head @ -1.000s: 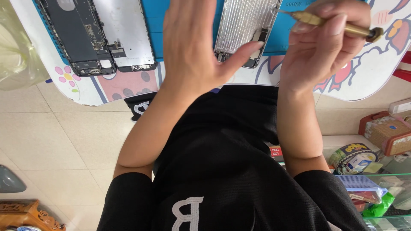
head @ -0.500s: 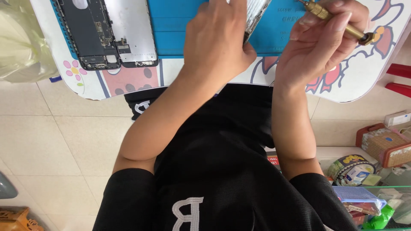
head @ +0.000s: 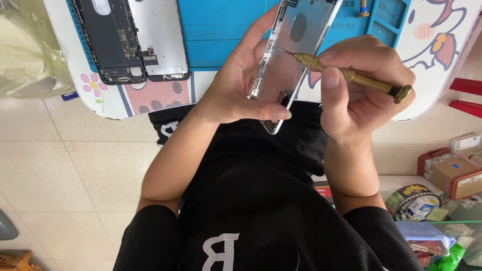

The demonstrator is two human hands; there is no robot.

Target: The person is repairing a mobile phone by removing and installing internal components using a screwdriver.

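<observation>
My left hand (head: pixel 241 85) grips a silver phone housing (head: pixel 296 45), tilted on edge above the table's front rim, thumb across its lower end. My right hand (head: pixel 361 85) holds a brass precision screwdriver (head: pixel 346 75); its thin tip touches the housing's inner left edge. An opened phone body with dark circuitry (head: pixel 108 42) and its metal-backed screen panel (head: pixel 158 37) lie side by side on the blue work mat (head: pixel 221 30) at the upper left.
The white table (head: pixel 437 55) has cartoon prints and a curved front edge. A yellowish plastic bag (head: pixel 27 50) sits at the left. Boxes, a round tin (head: pixel 414 200) and packets crowd the floor at lower right. Red objects (head: pixel 467 95) lie at the right.
My left hand has picked up the silver housing and tilted it toward me. My right hand has brought the screwdriver tip down onto the housing's inner edge.
</observation>
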